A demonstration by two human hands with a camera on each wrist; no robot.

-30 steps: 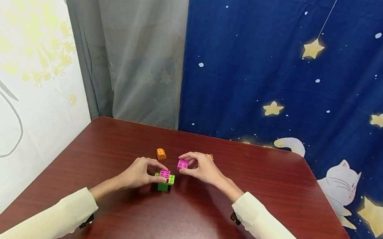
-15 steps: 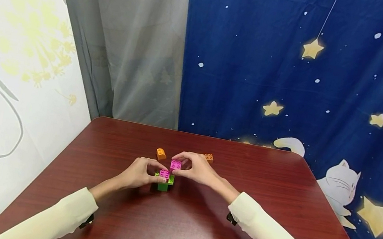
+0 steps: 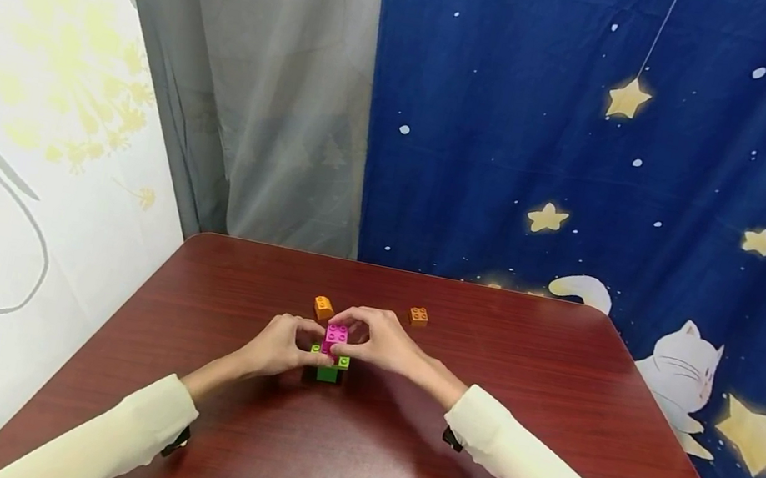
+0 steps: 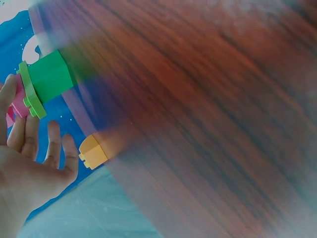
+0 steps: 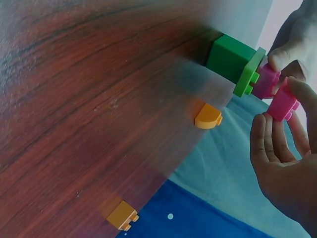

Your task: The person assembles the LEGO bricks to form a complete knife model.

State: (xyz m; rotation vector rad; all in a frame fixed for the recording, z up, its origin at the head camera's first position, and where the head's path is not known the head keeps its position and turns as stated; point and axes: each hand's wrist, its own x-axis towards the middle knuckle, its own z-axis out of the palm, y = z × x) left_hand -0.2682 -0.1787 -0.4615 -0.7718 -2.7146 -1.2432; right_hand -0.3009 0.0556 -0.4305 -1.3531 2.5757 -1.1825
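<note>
Right grip (image 3: 377,340), thumb and fingertips clamped on a small pink block (image 3: 336,335), holds it over a short stack, with my left grip (image 3: 275,346) directly opposite. Straight below the held block, as I judge it, lies the relation that counts: its underside faces the top of a second pink block (image 5: 265,82), pinched between my left thumb and fingers. Seen from my right wrist, the raised block is slightly tilted against the stack; whether the two touch, I cannot tell. The stack's long axis stands upright on the dark red bench (image 3: 344,469): a deep green block (image 5: 229,58) at the base, then a thin lime plate (image 5: 250,72) jutting out to left and right, then the lower pink. Bright pink and squarish on top, the held block shows four round knobs facing up. Behind the stack sits a rounded orange block (image 3: 323,308); farther right, well apart, a brownish-orange block (image 3: 419,316).
</note>
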